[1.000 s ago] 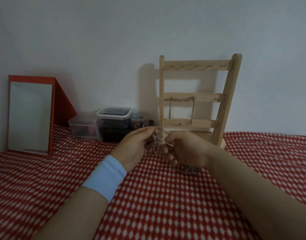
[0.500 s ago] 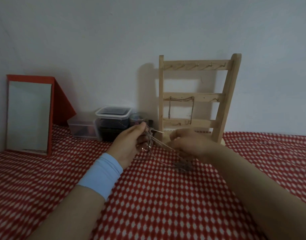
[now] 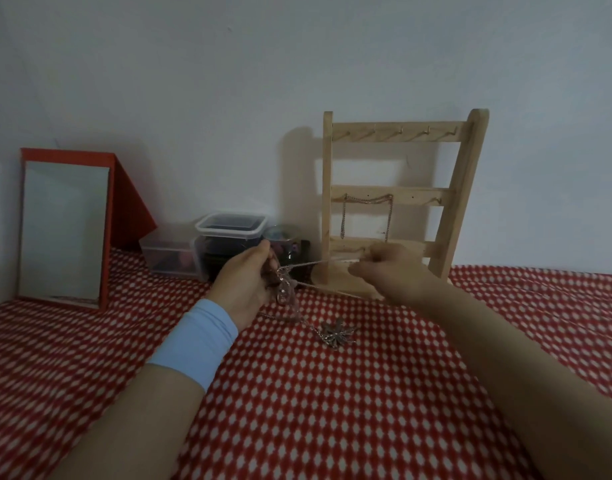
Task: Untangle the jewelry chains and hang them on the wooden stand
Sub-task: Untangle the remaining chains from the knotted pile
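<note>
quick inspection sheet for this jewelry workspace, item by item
surface: red and white checked cloth under everything
job's things: wooden stand upright at the back near the wall, with one hung chain draped from its middle rail; tangled chains held just above the cloth; spiky pendant lying on the cloth below them
clutter: clear lidded containers left of the stand; red-framed mirror at far left
hands: left hand grips the bunched tangle; right hand pinches a strand pulled taut between the two
cables: nothing seen
surroundings: plain pale wall behind
</note>
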A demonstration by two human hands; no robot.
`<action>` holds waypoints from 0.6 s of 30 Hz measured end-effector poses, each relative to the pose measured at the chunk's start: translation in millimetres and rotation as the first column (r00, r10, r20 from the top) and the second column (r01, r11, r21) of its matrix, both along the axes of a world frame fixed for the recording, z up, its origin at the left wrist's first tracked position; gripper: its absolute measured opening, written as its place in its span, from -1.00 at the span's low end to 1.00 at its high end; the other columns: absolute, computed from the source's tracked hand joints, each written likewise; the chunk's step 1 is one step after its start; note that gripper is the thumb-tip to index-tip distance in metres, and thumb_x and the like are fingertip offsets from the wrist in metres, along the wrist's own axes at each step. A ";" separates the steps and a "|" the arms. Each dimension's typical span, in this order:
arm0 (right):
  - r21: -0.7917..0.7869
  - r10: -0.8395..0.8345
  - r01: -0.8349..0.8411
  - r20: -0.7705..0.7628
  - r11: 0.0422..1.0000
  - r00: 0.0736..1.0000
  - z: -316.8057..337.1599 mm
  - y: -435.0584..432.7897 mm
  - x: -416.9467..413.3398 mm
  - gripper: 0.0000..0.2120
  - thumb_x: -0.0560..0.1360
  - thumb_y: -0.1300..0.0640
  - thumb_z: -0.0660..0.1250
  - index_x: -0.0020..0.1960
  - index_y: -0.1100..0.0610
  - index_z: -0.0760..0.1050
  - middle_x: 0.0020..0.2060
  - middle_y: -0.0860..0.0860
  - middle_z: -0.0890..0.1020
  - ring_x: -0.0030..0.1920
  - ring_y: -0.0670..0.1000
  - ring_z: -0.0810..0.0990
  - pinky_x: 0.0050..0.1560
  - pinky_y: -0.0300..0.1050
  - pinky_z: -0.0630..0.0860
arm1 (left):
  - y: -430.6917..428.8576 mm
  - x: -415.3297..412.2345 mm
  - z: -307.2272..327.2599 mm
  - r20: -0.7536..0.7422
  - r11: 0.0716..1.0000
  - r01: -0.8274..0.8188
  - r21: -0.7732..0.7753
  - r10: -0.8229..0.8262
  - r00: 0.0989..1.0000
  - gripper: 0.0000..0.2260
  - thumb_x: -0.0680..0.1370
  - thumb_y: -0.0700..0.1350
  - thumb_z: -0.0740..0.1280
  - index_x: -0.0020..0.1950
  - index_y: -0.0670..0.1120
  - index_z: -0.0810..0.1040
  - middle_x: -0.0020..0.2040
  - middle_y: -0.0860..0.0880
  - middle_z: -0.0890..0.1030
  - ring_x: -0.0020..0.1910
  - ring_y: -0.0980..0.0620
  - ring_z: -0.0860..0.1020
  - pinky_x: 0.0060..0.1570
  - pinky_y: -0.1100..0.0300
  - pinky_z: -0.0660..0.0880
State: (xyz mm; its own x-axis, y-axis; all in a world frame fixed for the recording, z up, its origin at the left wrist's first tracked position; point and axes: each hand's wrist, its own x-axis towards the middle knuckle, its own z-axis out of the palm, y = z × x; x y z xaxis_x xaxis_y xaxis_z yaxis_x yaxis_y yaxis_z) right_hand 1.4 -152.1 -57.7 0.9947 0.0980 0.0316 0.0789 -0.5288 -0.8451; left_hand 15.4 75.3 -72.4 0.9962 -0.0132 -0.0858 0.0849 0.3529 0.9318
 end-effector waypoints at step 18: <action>-0.764 0.205 -0.274 -0.187 0.585 0.961 8.8 -10.4 -0.3 -0.64 0.39 0.04 0.56 0.14 -0.17 0.59 0.07 -0.25 0.54 0.12 -0.12 0.53 0.17 -0.18 0.50 | -1.2 -7.5 6.9 0.028 0.982 0.169 0.082 -0.172 0.985 -0.77 0.68 -0.08 0.18 -0.15 -0.11 0.46 -0.41 0.04 0.30 -0.49 0.15 0.28 -0.29 0.15 0.59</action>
State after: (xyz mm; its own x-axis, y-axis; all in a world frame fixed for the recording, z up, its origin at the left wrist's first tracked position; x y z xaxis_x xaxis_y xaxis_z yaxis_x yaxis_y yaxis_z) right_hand 1.1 -162.5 -48.9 0.9273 0.2861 -0.2415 0.2604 -0.9563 -0.1332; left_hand 7.9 74.1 -65.5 0.9823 -0.1780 -0.0582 0.1042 0.2612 0.9596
